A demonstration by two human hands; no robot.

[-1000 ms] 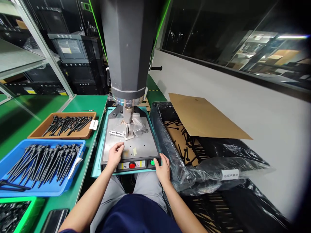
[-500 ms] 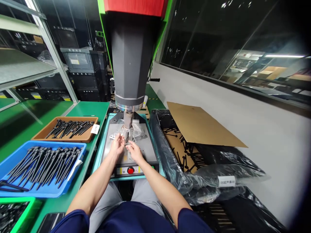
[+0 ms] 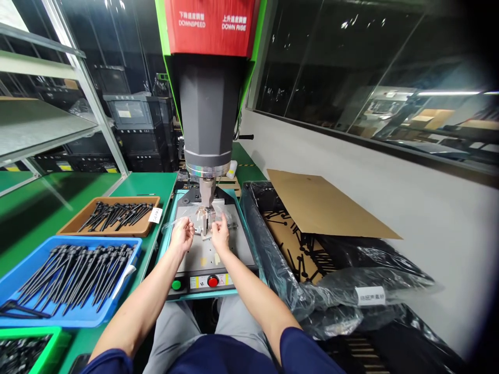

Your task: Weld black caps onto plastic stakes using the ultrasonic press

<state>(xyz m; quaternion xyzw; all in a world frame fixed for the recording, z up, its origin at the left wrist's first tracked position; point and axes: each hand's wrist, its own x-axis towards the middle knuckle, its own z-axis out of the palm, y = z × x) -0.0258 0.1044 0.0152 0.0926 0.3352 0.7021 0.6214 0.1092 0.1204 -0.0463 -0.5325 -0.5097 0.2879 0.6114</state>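
My left hand (image 3: pixel 182 237) is closed, its fingertips pinched on clear plastic film (image 3: pixel 170 224) that spreads out to its left. My right hand (image 3: pixel 220 236) has its index finger raised and the other fingers curled in. Whatever those fingers hold is too small to make out. Between my hands stands a small metal fixture (image 3: pixel 205 224) on the grey machine plate (image 3: pixel 195 257). Just above it is the metal tip (image 3: pixel 207 192) of a press with a dark housing (image 3: pixel 208 109). More clear film lies behind my right hand.
On the left stand a brown tray (image 3: pixel 64 226) and a blue tray (image 3: pixel 50 321) of black rod-like parts, and a green bin (image 3: pixel 62 340). A plastic-lined box (image 3: pixel 268 259) under cardboard (image 3: pixel 331 205) stands right. Green and red buttons (image 3: pixel 212 281) line the machine's front.
My hands have moved apart, the left one leftward with the film and the right one slightly rightward. My view has tilted up, so the red panel's lettering and the green button now show.
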